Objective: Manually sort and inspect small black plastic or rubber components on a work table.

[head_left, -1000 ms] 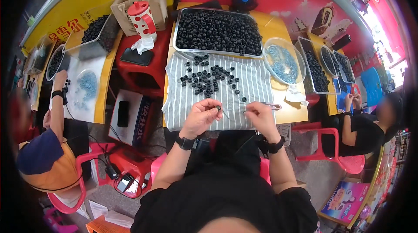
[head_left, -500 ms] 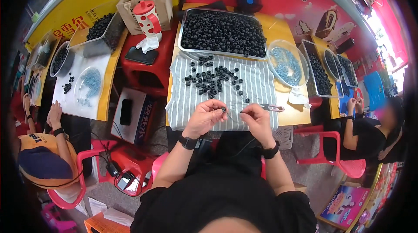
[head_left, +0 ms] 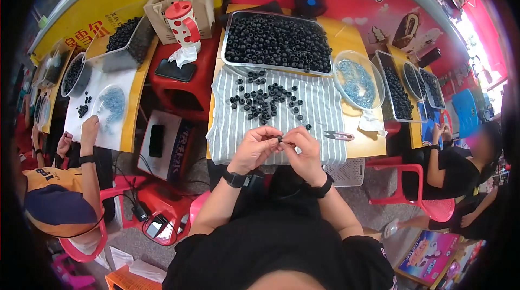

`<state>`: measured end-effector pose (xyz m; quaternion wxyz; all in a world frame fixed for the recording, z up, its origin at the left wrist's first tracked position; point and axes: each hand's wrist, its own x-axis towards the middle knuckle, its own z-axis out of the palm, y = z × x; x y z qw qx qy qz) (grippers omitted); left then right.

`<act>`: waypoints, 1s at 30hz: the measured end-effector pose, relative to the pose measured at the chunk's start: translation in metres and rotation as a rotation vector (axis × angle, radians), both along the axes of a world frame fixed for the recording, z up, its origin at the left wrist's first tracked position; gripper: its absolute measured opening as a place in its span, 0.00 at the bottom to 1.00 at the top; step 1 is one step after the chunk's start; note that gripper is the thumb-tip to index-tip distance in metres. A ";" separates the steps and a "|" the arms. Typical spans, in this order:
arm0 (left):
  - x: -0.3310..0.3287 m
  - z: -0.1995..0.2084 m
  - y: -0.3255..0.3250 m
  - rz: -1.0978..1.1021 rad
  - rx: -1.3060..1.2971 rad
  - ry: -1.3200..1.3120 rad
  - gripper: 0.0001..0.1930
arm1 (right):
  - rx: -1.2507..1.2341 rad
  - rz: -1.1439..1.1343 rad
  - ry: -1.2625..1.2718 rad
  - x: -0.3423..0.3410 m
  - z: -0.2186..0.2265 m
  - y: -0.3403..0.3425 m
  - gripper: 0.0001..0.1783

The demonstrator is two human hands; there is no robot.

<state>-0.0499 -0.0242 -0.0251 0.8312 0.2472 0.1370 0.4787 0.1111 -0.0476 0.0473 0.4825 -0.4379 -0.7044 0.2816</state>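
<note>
My left hand point(head_left: 257, 147) pinches a small black bead-like piece point(head_left: 280, 139) between thumb and fingertips, above the front of a grey-and-white striped cloth point(head_left: 225, 130). Right up against it is my right hand point(head_left: 302, 148), fingers pressed together at the same piece; anything else in that pinch is too small to make out. Loose black bead-like pieces point(head_left: 261, 100), round with holes, lie scattered on the cloth beyond my hands. To the right of my right hand rests a pair of thread snips point(head_left: 339, 135) with a dark handle.
A metal tray point(head_left: 223, 51) heaped with black pieces stands at the back. Right of it sits a clear round tub point(head_left: 379, 85) of small bluish bits. A red stool point(head_left: 203, 81) holds a spotted cup point(head_left: 181, 22) and a phone point(head_left: 175, 70). Co-workers sit on both sides.
My right hand has moved left from beside the snips to meet my left hand at the black piece. The snips now show fully. The co-worker at left has shifted their hands.
</note>
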 end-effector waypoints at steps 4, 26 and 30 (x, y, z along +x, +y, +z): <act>0.000 0.002 0.000 -0.003 -0.003 -0.014 0.10 | -0.028 0.050 0.011 0.003 -0.003 0.003 0.07; -0.005 0.009 0.000 -0.084 0.003 0.079 0.26 | -0.217 0.436 0.191 0.016 -0.001 0.020 0.07; 0.001 0.013 -0.003 -0.098 0.046 0.041 0.26 | -0.195 0.268 0.041 0.040 0.005 0.012 0.08</act>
